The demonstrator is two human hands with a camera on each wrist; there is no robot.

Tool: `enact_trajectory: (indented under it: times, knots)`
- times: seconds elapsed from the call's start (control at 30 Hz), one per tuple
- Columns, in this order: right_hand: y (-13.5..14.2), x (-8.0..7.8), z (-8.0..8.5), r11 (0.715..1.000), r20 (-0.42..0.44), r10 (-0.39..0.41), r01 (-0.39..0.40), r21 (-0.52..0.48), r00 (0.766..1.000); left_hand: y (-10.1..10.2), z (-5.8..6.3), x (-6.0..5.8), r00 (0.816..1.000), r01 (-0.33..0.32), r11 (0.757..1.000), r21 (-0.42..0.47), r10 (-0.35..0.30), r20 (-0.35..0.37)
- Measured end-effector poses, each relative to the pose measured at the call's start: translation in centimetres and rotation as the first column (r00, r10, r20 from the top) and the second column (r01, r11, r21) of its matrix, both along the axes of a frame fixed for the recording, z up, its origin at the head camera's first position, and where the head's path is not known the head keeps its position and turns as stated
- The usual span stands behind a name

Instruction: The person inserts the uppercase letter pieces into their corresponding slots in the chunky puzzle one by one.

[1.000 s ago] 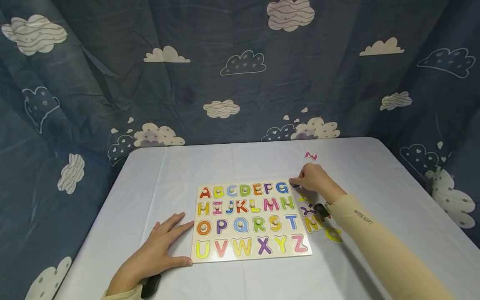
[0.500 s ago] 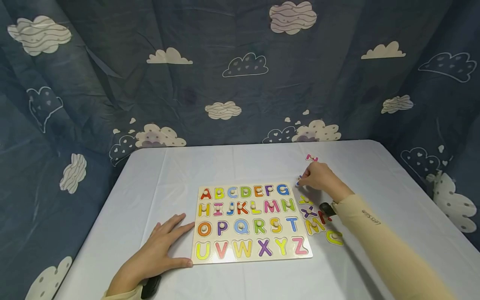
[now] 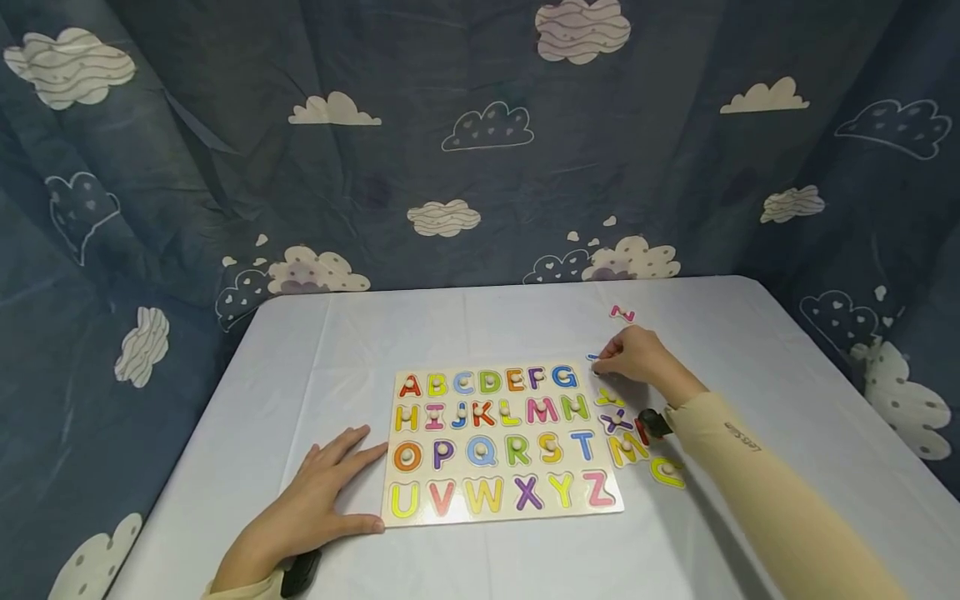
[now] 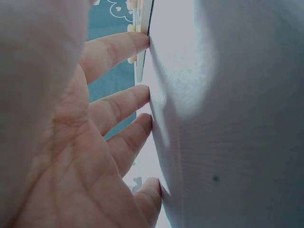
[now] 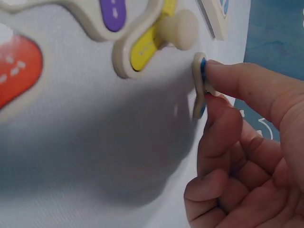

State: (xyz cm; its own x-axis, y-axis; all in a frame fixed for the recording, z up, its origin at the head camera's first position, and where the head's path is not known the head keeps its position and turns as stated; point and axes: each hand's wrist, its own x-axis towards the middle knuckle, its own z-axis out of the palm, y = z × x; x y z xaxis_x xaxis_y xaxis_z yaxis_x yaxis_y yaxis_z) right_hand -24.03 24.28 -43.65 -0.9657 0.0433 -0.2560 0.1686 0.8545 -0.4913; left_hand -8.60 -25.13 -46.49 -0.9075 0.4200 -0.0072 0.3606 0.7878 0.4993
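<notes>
My right hand (image 3: 636,360) is just beyond the upper right corner of the alphabet board (image 3: 495,510). Thumb and fingertips pinch a small blue letter piece (image 3: 592,357), mostly covered by the fingers in the head view. From the right wrist, this blue letter piece (image 5: 197,90) appears edge-on, low over the white cloth. My left hand (image 3: 318,500) lies spread on the cloth, index fingertip and thumb tip at the board's left edge. In the left wrist view the left hand (image 4: 95,123) has straight, separated fingers and holds nothing.
Right of the board lie a yellow Y (image 3: 610,397), a purple X (image 3: 617,421), an upside-down yellow W (image 3: 628,448), a yellow U (image 3: 667,472) and a red piece (image 3: 642,431) partly behind the wrist camera. A pink Z (image 3: 622,312) lies farther back.
My right hand has moved slightly right, away from the board's corner, and the blue letter piece has turned in its fingers. The left hand stays in place.
</notes>
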Motion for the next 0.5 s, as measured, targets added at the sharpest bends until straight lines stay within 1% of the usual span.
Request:
enact_trajectory:
  times: [0.13,0.23,0.33,0.5]
  knots:
    - [0.3,0.2,-0.2,1.000,-0.027,0.001,-0.001,-0.026,1.000,0.0,0.0,-0.1,1.000,0.002,1.000,0.000,-0.002,-0.005]
    - [0.6,0.7,0.0,0.998,-0.037,-0.001,-0.001,-0.058,0.999,0.1,0.0,-0.1,1.000,0.000,1.000,0.001,0.000,-0.006]
    - [0.8,1.7,0.3,0.996,-0.049,0.009,-0.013,-0.090,0.999,0.1,0.0,-0.1,1.000,-0.002,1.000,0.002,0.002,-0.008]
    - [0.8,3.8,0.5,0.988,-0.059,0.067,-0.074,-0.133,0.996,-0.1,-0.1,-0.1,1.000,-0.007,1.000,-0.003,0.007,-0.012]
